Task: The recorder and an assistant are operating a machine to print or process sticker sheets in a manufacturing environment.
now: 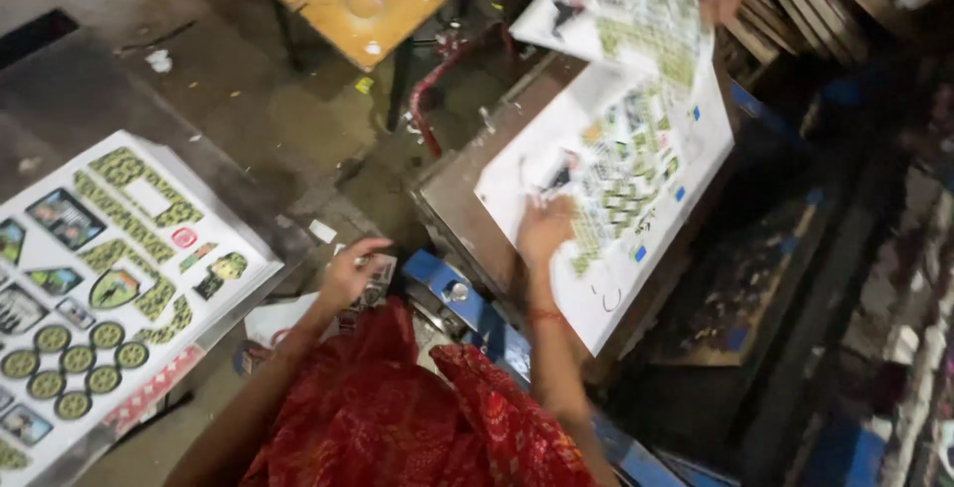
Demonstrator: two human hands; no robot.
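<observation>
Right hand [545, 232] flat on printed sheet [636, 169]; left hand [350, 270] beside it, empty.

My left hand [348, 270] sits low and close to my body, fingers loosely curled, forearm bare and angled up from the lower left. My right hand [544, 232] reaches further forward with its fingers spread and blurred, a red thread around the wrist, the forearm stretched out straight from my red-clothed lap.
</observation>
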